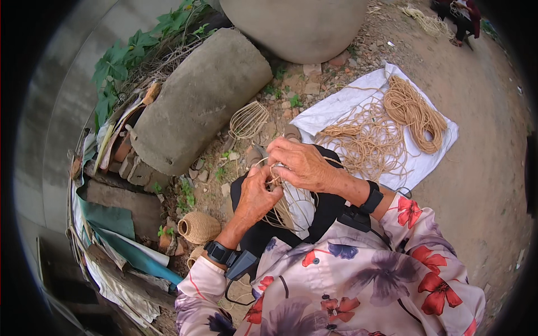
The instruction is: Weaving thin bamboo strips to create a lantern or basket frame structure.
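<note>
Left hand & right hand, fingers closed on cord, steady the frame on lap so strands stay tight; spare cord near

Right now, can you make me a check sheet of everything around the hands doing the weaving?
Surface: bare dirt ground with stones and small weeds.
Job's things: a half-woven wire frame wrapped with tan cord, on the lap.
Clutter: an empty wire frame; a finished woven basket; loose cord and a cord coil on a white sack.
Grippers: left hand and right hand both pinch cord at the frame's top; each wrist wears a black band.
Cables: a thin black wire hangs from the left wrist band.
Surroundings: concrete cylinder, big round pot, bricks, leaves, another person far off.
</note>
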{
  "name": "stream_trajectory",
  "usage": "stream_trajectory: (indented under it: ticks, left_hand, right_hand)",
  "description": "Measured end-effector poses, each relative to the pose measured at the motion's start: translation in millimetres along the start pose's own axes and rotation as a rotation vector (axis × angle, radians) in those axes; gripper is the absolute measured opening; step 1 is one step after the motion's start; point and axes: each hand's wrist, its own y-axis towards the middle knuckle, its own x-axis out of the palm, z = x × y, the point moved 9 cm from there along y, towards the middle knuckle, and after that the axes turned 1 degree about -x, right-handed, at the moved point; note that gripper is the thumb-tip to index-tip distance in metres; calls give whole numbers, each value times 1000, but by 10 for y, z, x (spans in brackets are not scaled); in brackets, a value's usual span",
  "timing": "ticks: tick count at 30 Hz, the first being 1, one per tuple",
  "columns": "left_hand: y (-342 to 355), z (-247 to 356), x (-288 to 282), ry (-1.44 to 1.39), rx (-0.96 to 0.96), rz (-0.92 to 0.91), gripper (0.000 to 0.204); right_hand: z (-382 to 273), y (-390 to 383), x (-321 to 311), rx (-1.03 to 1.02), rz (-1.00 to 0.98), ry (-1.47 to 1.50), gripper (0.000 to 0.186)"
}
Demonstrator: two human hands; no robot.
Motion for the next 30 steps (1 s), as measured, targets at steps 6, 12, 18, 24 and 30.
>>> stream_trajectory:
  ticks: [6, 12, 18, 24, 30]
  left_hand:
    - [-68, 47, -41, 133, 45, 155, 25]
    - [-111, 121, -17, 192, 159, 88, 23]
    - [-91, 118, -53, -177, 13, -4, 15]
    - [-144, -4, -80, -157, -63, 130, 17]
    - [-205, 235, -54, -6, 133, 228, 14]
  right_hand:
    - [-32, -133, 105, 37, -163, 47, 14]
    - [-223, -573, 199, -181, -65, -165, 14]
    - [-154, -611, 252, -187, -27, -260, 17]
    - [-64, -939, -425, 8, -49, -500, 20]
    - [309, -1745, -1324, 104, 118, -760, 16]
